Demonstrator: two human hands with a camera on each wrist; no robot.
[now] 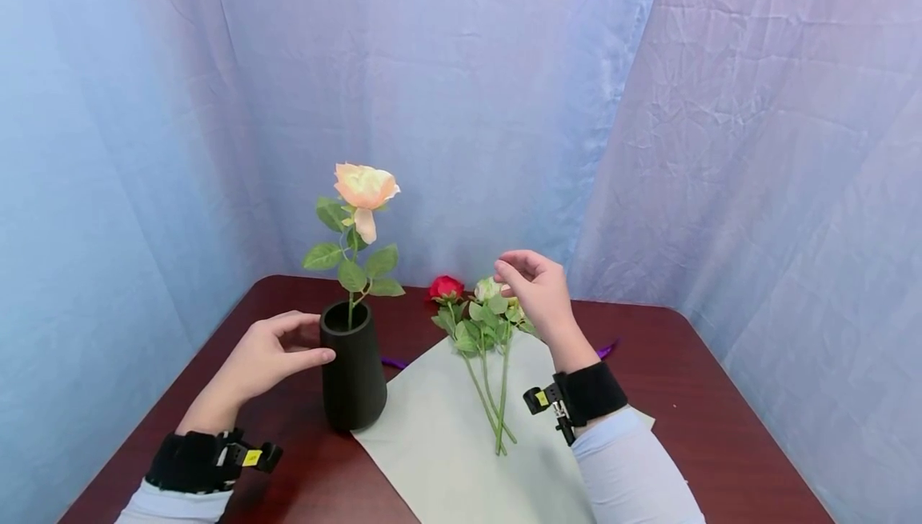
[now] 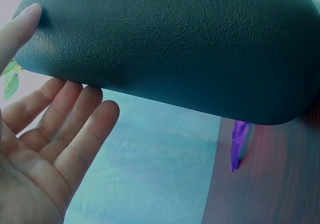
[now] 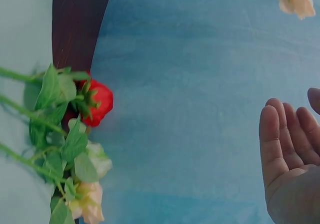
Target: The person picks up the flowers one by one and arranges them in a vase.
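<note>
Beside the steadying, thumb-and-fingers-spread left hand (image 1: 262,360), tall matte black vase (image 1: 352,376) holds one peach rose (image 1: 363,186); empty, loosely open right hand (image 1: 539,292) hovers—nudging could topple it.

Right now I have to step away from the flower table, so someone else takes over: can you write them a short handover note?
Left hand: open, thumb and fingertips resting against the dark vase, steadying it upright on the table.
Right hand: empty, fingers loosely curled, raised above the loose flowers.
Done: one peach rose stands in the vase.
Left: three stems lie on the pale paper sheet, blooms pointing away from you: a red rose, a white one and a peach one. None is in the vase yet.
A purple ribbon lies partly under the paper.
</note>
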